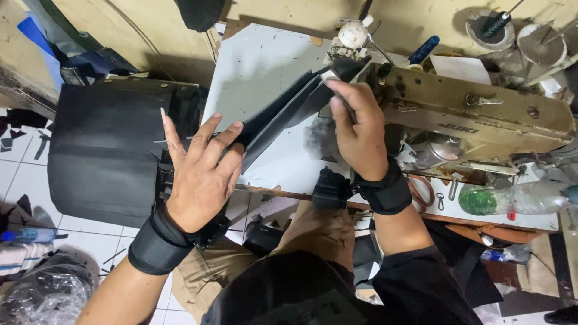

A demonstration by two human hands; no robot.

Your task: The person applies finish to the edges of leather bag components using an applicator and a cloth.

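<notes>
A long folded strip of black fabric (pixel 289 108) stretches across the white sewing table (pixel 259 66) toward the needle end of a worn beige sewing machine (pixel 481 114). My left hand (pixel 201 171) grips the near end of the strip, fingers spread over it at the table's left edge. My right hand (pixel 358 129) pinches the far end of the strip right by the machine's head. Both wrists wear black straps.
A large black padded panel (pixel 105 150) lies left of the table over the tiled floor. A green-bottomed plastic bottle (pixel 518 198), scissors with red handles (pixel 421 189) and thread cones (pixel 490 27) sit around the machine. Bags and scraps lie on the floor at lower left.
</notes>
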